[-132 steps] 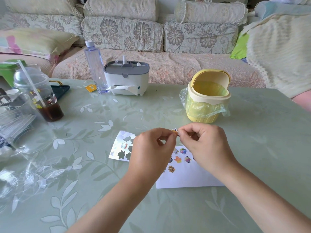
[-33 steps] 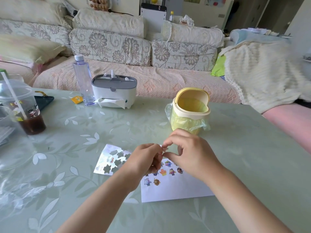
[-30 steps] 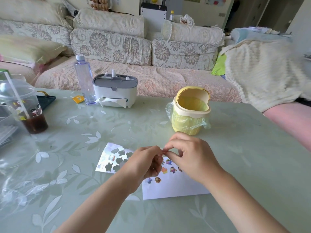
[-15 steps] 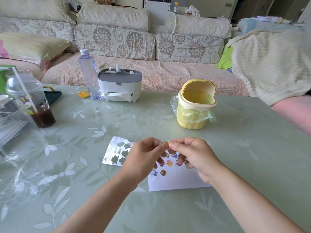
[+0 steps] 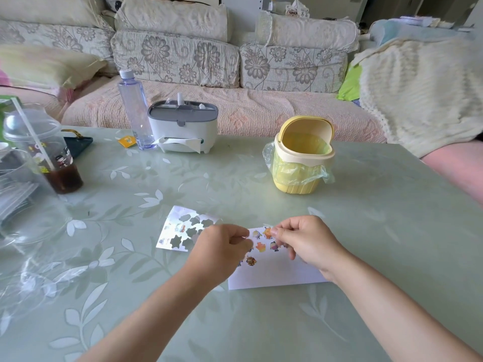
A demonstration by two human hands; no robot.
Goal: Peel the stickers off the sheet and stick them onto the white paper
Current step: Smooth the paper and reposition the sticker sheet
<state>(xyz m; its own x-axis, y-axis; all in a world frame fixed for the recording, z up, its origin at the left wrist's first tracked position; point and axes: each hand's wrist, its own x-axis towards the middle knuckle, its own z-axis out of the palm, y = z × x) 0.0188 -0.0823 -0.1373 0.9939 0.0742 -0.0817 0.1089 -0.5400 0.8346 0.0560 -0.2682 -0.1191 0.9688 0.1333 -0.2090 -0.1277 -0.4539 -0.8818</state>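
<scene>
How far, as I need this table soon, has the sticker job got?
Done: several small cartoon stickers sit on the white paper sheet, and the shiny silver sticker sheet shows many empty cut-outs. In hand: the right hand pinches a small orange sticker at the paper's top edge; the left hand is curled beside it. Left: a few unpeeled stickers are on that sheet.

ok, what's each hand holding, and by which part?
Right hand pinches a small orange sticker by its right edge, above the white paper. Left hand has thumb and forefinger together beside it; whether they hold anything cannot be told.
</scene>
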